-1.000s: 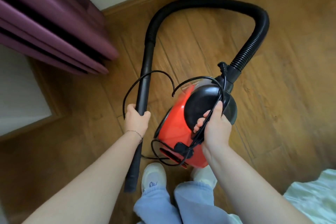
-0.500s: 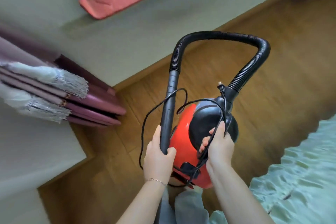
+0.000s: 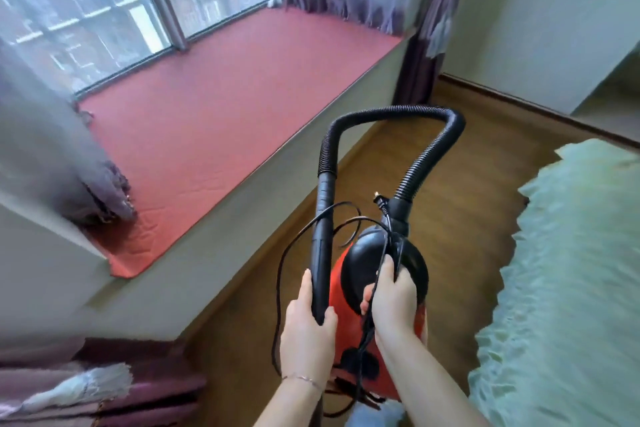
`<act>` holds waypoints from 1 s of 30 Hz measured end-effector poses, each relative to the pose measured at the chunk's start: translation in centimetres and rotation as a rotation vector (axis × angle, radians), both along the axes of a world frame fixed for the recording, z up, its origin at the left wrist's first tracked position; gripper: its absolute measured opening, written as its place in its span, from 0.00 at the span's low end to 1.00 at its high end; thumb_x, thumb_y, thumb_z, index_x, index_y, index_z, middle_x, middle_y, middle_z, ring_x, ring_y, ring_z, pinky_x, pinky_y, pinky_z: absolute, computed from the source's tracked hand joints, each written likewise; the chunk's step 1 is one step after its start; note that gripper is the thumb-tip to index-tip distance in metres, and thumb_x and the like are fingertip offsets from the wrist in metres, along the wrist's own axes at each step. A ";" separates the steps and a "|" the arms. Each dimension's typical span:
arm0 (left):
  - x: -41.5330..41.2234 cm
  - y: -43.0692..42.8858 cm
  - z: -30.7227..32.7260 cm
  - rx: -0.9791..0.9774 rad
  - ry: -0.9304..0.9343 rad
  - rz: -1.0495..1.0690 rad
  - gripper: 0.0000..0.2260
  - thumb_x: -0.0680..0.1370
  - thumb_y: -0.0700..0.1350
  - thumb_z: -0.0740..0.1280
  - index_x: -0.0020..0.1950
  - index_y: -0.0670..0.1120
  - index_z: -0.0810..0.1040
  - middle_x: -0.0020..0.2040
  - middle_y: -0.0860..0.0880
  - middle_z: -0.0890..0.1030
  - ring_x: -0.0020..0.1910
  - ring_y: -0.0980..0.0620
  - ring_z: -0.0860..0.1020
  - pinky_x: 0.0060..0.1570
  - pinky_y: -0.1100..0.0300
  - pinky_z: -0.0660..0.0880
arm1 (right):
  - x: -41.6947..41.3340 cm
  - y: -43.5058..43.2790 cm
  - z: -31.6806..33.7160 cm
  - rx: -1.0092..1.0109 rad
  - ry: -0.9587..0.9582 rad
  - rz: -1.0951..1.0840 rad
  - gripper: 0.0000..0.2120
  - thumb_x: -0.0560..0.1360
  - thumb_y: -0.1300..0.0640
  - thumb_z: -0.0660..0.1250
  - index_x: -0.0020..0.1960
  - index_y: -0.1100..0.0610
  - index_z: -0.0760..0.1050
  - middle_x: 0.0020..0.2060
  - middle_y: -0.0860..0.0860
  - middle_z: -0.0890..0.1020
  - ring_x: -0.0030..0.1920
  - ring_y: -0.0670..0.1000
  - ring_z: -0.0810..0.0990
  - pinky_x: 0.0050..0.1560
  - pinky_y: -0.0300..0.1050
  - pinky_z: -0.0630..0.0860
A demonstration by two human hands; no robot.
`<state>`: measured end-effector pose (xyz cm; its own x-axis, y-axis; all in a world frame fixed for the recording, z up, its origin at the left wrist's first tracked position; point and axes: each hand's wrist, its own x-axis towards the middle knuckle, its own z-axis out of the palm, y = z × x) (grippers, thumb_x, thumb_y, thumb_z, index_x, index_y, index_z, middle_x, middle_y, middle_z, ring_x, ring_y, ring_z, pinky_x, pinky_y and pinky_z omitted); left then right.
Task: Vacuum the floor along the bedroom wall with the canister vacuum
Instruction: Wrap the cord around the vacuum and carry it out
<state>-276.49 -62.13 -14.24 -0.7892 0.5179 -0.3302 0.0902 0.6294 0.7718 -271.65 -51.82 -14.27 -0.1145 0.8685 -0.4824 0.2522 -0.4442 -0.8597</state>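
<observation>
A red canister vacuum point(image 3: 338, 274) with a black domed top hangs in front of me, above the wooden floor point(image 3: 450, 218). My right hand point(image 3: 391, 298) grips it together with loops of its black power cord point(image 3: 280, 274). A ribbed black hose point(image 3: 398, 111) arches up from the canister and comes down into a black wand point(image 3: 322, 246). My left hand point(image 3: 306, 329) is closed around the wand's lower part. The nozzle end is hidden below my arms.
A bay window ledge with a red mat point(image 3: 221, 94) runs along the wall on the left. Purple curtains point(image 3: 426, 24) hang at its far corner and lie bunched at the lower left point(image 3: 104, 388). A pale green bedspread point(image 3: 568, 288) fills the right side.
The view has tilted up from the floor to the window ledge and the room. Both hands keep their grips, and the vacuum sits more upright in front of me.
</observation>
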 end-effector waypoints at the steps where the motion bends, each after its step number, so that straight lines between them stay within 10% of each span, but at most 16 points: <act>1: 0.0 1.9 0.6 0.008 0.010 -0.021 0.28 0.78 0.51 0.63 0.76 0.57 0.55 0.64 0.54 0.73 0.48 0.63 0.69 0.44 0.73 0.69 | 0.1 1.5 0.6 -0.009 -0.003 -0.019 0.17 0.81 0.48 0.54 0.43 0.58 0.72 0.23 0.54 0.73 0.19 0.50 0.70 0.23 0.42 0.69; 30: -11.4 50.7 6.5 0.116 0.074 -0.577 0.30 0.75 0.45 0.66 0.74 0.56 0.60 0.65 0.51 0.74 0.53 0.53 0.75 0.48 0.59 0.74 | -4.7 45.8 7.3 -0.020 0.058 -0.445 0.18 0.82 0.50 0.55 0.38 0.59 0.69 0.23 0.57 0.71 0.18 0.52 0.67 0.20 0.40 0.67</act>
<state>-287.87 -11.48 -7.72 -0.3880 0.8996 -0.2005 0.4490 0.3744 0.8113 -276.37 -6.06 -6.98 0.2408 0.8297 -0.5036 -0.0158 -0.5155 -0.8567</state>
